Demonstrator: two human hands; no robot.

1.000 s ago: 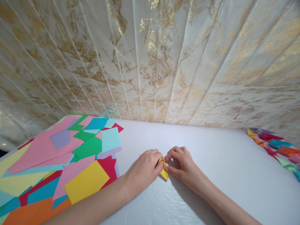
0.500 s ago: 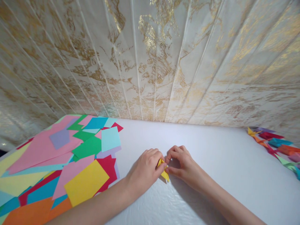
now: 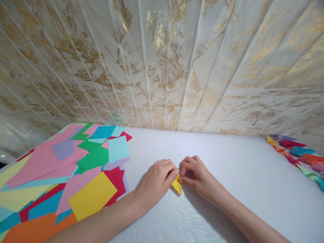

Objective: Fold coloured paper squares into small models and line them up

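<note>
A small piece of folded yellow paper (image 3: 177, 186) is held between both hands, just above the white table. My left hand (image 3: 162, 177) is closed on its upper left side, with thumb and fingers pinched together and covering part of it. From the right, my right hand (image 3: 193, 173) pinches the paper's upper edge between thumb and forefinger. The paper's narrow pointed end sticks out below the fingers, towards me. Its top end is hidden by the fingertips.
Loose coloured sheets cover the table's left side, with a yellow sheet (image 3: 92, 195) on top near my left forearm. Several folded paper figures (image 3: 298, 151) lie in a group at the right edge. Behind the white table (image 3: 222, 152) hangs a gold-patterned curtain (image 3: 167, 67).
Both hands stay around the folded yellow paper. My left thumb has shifted slightly up, and my right fingertips have come closer onto the paper. The view has moved a little.
</note>
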